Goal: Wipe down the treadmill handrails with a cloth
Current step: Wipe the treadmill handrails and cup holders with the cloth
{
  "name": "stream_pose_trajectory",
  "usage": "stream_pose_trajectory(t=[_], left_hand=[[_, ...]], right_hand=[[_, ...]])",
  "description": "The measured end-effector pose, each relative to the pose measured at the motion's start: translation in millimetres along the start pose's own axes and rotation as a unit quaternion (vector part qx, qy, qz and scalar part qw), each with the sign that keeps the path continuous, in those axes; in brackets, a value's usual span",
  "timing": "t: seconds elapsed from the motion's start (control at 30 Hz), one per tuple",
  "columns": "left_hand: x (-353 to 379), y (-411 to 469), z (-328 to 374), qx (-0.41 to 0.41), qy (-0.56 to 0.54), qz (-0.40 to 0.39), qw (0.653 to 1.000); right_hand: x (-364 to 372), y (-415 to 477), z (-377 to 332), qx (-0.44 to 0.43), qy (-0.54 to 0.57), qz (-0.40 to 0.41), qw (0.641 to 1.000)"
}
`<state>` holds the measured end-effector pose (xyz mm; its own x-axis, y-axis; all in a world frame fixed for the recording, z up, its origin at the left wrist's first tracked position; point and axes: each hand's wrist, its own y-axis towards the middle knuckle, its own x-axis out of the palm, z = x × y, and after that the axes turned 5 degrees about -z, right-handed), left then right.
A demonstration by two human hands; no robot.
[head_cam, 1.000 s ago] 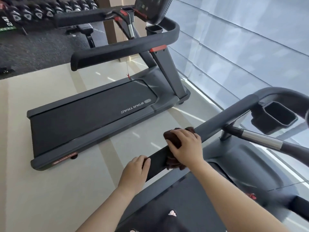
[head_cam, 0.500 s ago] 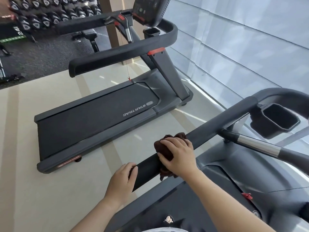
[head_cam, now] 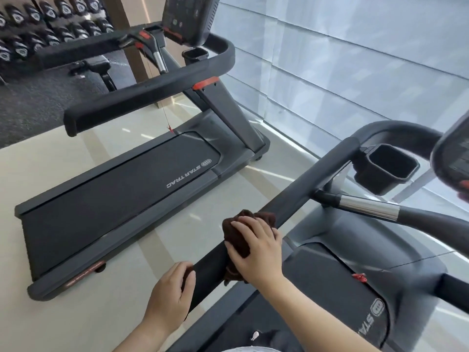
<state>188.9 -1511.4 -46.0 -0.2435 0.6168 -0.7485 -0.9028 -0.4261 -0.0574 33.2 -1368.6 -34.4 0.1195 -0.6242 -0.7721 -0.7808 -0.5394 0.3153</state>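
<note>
Our right hand [head_cam: 256, 252] grips the brown cloth [head_cam: 234, 237], fingers curled over it and pressing it onto the top of the handrail [head_cam: 317, 179], partway along the bar. The cloth wraps over the rail and hangs a little beneath it. Our left hand [head_cam: 170, 298] holds the rail's near end, fingers curled round it, just beside the cloth. A cup holder [head_cam: 385, 168] sits further up the rail. Another treadmill [head_cam: 114, 199] stands to the left.
</note>
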Motion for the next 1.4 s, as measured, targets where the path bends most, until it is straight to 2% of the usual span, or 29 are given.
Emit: stream_pose_trajectory(t=[0.1,0.23,0.3,0.5,0.63,0.73,0.83,1.0,1.1,1.23,1.4], left_hand=[[-9,6,-6,0.04,-0.002,-0.062,0.997],[-24,13,-14,0.042,-0.002,-0.178,0.983],[-34,15,-20,0.037,-0.005,-0.227,0.973],[-63,20,-50,0.072,0.006,-0.316,0.946],[-81,25,-77,0.092,0.04,-0.351,0.931],[-96,28,-94,0.117,0.078,-0.367,0.92],[-113,29,-109,0.129,0.091,-0.358,0.92],[-138,21,-124,0.115,0.069,-0.346,0.929],[-148,14,-127,0.109,0.063,-0.345,0.93],[-154,3,-125,0.112,0.065,-0.34,0.932],[-151,-12,-124,0.104,0.058,-0.336,0.934]], right_hand=[[6,-2,-9,0.027,0.01,0.018,0.999],[7,17,-32,0.215,0.055,0.097,0.97],[11,22,-48,0.27,0.04,0.098,0.957],[26,2,-92,0.352,-0.003,0.045,0.935],[46,-33,-133,0.378,0.022,0.065,0.923],[67,-58,-165,0.394,0.009,0.084,0.915],[87,-75,-190,0.372,-0.069,0.064,0.923],[86,-58,-184,0.363,-0.157,0.029,0.918],[85,-43,-177,0.391,-0.168,0.001,0.905],[84,-37,-176,0.418,-0.148,0.012,0.896],[98,-73,-196,0.381,-0.137,0.001,0.914]])
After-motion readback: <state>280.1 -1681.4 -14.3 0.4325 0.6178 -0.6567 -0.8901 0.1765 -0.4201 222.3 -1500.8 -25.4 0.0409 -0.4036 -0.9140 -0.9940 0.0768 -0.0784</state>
